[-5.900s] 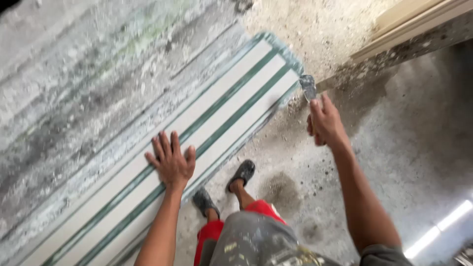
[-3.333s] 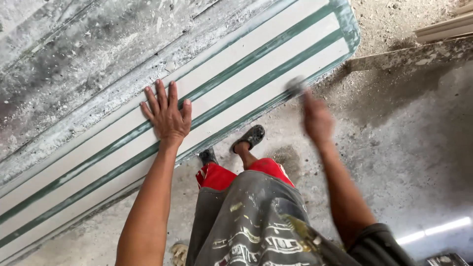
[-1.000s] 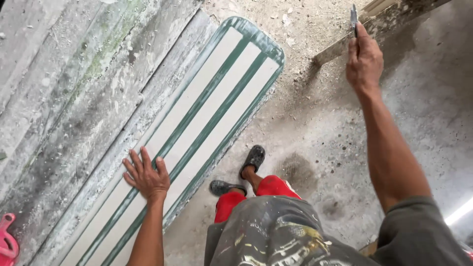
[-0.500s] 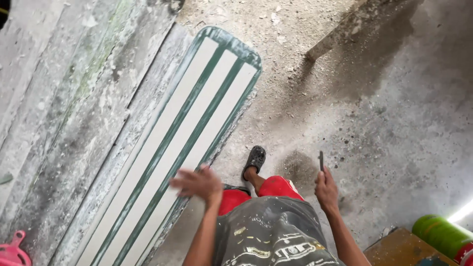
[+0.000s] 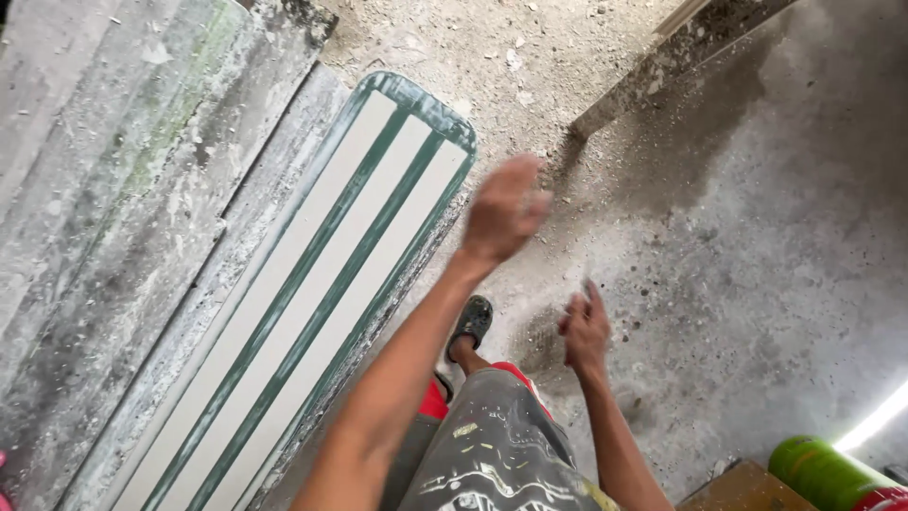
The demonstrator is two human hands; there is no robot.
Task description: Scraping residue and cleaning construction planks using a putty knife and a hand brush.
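My left hand [image 5: 504, 210] is raised over bare, dusty concrete floor [image 5: 757, 246], just beside the rounded end of a long white panel with green stripes [image 5: 312, 312]. My right hand [image 5: 584, 329] hangs lower, above my sandalled foot [image 5: 470, 322] and paint-spattered trousers [image 5: 501, 454]. To the left, rough grey boards [image 5: 104, 218] lie beside the panel. Ahead, a timber edge [image 5: 662, 71] crosses the floor. At lower right stand a green cylinder [image 5: 828, 473] and a wooden corner [image 5: 742, 489].
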